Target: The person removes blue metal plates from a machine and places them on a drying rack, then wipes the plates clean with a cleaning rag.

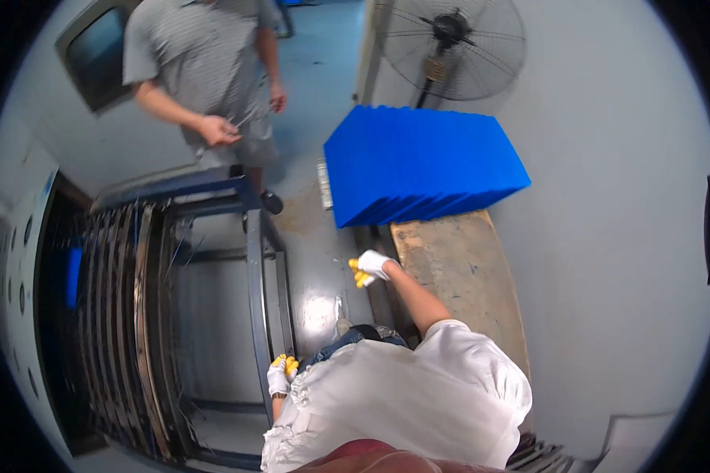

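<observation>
gloved right hand point(369, 266) outstretched, left hand point(280, 377) lowered

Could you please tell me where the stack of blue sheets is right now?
In the head view, the stack of blue sheets sits upper centre on the far end of a wooden pallet, just below the pedestal fan and beyond the right hand.

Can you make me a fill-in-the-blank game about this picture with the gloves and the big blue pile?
1. The stack of sheets on the wooden pallet is coloured ____.
2. The right hand wears a white glove with ____ fingertips.
3. The left hand rests on the blue metal ____.
4. Behind the stack stands a round ____.

Missing words: blue; yellow; frame; fan
</observation>
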The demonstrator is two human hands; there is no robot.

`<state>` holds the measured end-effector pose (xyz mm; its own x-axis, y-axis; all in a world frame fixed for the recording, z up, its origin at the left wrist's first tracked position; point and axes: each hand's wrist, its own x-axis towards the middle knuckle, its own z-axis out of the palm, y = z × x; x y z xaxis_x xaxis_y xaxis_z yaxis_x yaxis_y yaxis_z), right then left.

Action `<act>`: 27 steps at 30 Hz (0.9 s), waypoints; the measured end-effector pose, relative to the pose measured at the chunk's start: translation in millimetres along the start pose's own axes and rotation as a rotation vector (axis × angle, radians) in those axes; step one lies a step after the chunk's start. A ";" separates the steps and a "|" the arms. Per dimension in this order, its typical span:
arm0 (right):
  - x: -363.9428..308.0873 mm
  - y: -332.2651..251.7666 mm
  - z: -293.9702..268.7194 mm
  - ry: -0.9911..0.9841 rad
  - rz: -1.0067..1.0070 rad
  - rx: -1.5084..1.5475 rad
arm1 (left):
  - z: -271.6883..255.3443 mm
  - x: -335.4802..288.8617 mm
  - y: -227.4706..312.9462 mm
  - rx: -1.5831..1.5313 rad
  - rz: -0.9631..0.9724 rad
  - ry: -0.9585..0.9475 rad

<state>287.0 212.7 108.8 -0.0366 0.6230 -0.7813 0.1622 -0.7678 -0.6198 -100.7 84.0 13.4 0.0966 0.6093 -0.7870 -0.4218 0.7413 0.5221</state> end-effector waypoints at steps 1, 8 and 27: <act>-12.8 15.2 -9.6 -0.069 0.046 0.023 | 3.9 5.6 -2.9 0.038 0.014 -0.047; -179.2 173.7 -154.4 0.755 -0.232 0.829 | 23.8 43.6 8.3 0.297 -0.127 -0.388; -586.0 479.4 206.4 2.112 1.229 0.605 | 207.9 62.1 -24.6 0.826 -0.219 -0.765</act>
<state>182.7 -551.4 254.5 0.4049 -0.8985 0.1694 -0.7980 -0.4378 -0.4142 103.1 162.2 20.0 0.7369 0.2461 -0.6296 0.3653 0.6386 0.6773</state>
